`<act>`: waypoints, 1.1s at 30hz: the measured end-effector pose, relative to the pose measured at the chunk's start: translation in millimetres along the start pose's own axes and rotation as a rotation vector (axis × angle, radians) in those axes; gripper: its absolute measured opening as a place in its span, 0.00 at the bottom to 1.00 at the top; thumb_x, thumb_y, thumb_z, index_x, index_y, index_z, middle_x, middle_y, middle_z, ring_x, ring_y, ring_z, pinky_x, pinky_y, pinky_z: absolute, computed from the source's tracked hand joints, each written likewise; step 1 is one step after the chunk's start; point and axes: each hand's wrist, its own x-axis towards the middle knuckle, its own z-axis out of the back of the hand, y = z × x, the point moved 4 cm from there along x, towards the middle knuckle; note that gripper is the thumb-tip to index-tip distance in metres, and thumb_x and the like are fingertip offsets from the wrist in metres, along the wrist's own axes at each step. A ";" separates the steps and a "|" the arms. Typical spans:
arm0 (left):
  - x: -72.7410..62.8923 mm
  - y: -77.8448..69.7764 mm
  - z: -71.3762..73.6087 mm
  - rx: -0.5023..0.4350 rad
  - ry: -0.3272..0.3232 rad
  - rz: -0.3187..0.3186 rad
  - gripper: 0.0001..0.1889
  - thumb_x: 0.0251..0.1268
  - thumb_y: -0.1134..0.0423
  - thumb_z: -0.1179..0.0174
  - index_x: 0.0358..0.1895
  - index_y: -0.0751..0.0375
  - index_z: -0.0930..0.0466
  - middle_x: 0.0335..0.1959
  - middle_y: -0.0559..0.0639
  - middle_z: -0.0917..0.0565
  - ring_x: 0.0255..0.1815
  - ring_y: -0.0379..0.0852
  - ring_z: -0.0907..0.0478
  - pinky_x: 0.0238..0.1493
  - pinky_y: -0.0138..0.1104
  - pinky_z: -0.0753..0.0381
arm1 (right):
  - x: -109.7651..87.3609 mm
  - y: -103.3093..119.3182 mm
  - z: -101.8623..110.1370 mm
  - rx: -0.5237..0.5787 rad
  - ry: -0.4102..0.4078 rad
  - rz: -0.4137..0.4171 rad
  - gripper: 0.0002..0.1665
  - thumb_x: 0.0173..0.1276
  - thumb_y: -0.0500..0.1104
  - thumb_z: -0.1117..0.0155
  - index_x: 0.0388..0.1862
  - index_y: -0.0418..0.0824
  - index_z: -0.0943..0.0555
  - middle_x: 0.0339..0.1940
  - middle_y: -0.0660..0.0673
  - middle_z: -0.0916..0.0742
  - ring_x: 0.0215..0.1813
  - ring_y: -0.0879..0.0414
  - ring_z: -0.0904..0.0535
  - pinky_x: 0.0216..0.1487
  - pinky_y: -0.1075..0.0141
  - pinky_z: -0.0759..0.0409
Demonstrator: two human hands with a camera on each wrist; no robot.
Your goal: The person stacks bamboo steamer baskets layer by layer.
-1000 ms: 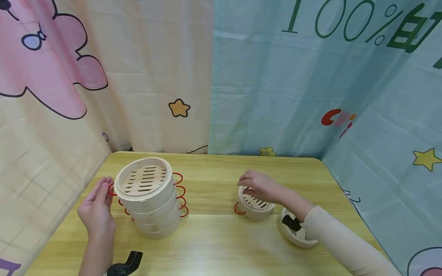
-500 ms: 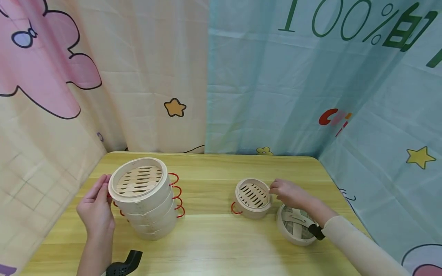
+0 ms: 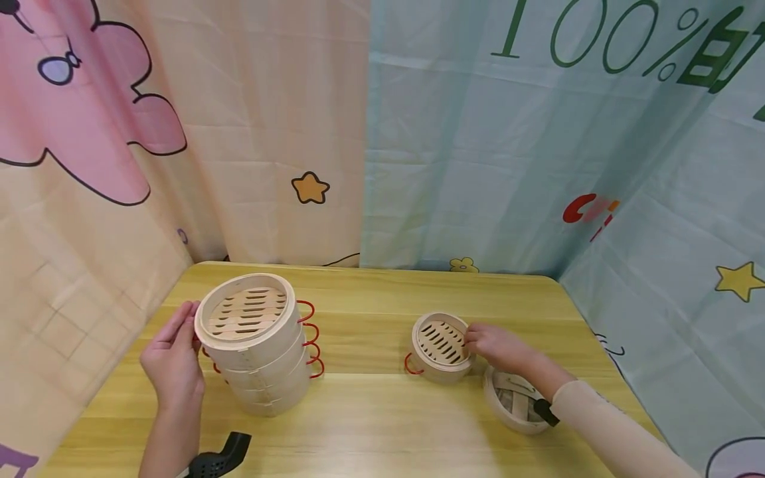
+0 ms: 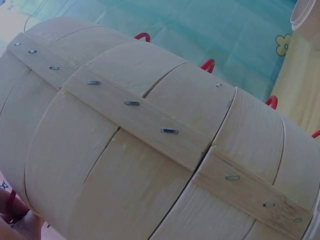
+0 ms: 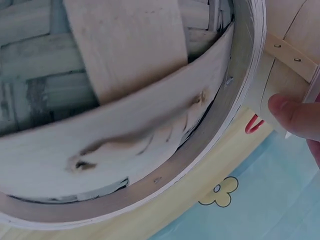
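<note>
My left hand (image 3: pixel 173 358) pinches the red side handle of the top basket in a tall stack of bamboo steamer baskets (image 3: pixel 263 372). In the left wrist view, fingers (image 4: pixel 22 227) meet a red loop at the stack's lower left edge. My right hand (image 3: pixel 499 348) pinches the right rim of a small bamboo steamer basket (image 3: pixel 442 372) with a slatted bottom. The right wrist view shows the thumb (image 5: pixel 295 117) against its outer wall, beside a red handle (image 5: pixel 252 124). Under the right wrist lies a round woven bamboo lid (image 3: pixel 508 415), its inside facing up.
Red wire handles (image 3: pixel 317 365) stick out from both sides of the stack. The pale wooden table (image 3: pixel 370 425) runs back to a printed curtain (image 3: pixel 418 166), which also hangs along both sides. Bare wood lies between the stack and the small basket.
My right hand has moved from over the small basket to its right rim, uncovering the slats. The left hand stays at the stack's handle. The view shifts slightly.
</note>
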 end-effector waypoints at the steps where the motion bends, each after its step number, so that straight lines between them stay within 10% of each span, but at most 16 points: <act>1: 4.5 2.7 3.5 0.005 0.003 0.009 0.18 0.53 0.73 0.36 0.50 0.68 0.21 0.42 0.54 0.17 0.44 0.44 0.20 0.33 0.28 0.20 | 0.5 0.1 -1.0 -0.003 0.012 -0.003 0.12 0.45 0.25 0.33 0.28 0.40 0.17 0.32 0.46 0.18 0.38 0.54 0.25 0.36 0.67 0.22; 7: 9.2 7.1 8.6 -0.016 0.055 -0.033 0.17 0.54 0.73 0.36 0.49 0.68 0.20 0.43 0.56 0.17 0.44 0.45 0.20 0.32 0.29 0.19 | 3.5 1.4 -5.3 -0.022 0.080 -0.021 0.12 0.44 0.27 0.31 0.28 0.39 0.17 0.32 0.46 0.18 0.40 0.53 0.24 0.38 0.68 0.22; 13: -16.2 -9.4 -11.1 0.011 -0.033 0.017 0.15 0.54 0.72 0.37 0.48 0.67 0.19 0.39 0.52 0.16 0.41 0.42 0.19 0.31 0.26 0.20 | 4.0 2.3 -4.6 -0.027 0.081 -0.006 0.11 0.44 0.28 0.31 0.26 0.40 0.18 0.30 0.48 0.18 0.37 0.55 0.25 0.36 0.69 0.24; 19: 1.2 4.3 3.7 -0.001 0.059 -0.033 0.16 0.54 0.72 0.36 0.48 0.67 0.19 0.43 0.56 0.17 0.43 0.45 0.20 0.31 0.28 0.19 | 1.5 4.4 -3.8 -0.078 0.081 -0.013 0.11 0.47 0.29 0.32 0.29 0.42 0.18 0.31 0.50 0.18 0.38 0.55 0.24 0.38 0.67 0.23; 33: -26.2 -17.2 -18.9 0.007 -0.056 0.054 0.13 0.55 0.73 0.38 0.46 0.66 0.18 0.36 0.50 0.15 0.37 0.41 0.19 0.26 0.24 0.22 | 27.9 14.5 27.9 -0.047 -0.026 -0.060 0.13 0.46 0.31 0.28 0.33 0.38 0.18 0.30 0.48 0.17 0.37 0.55 0.23 0.36 0.67 0.21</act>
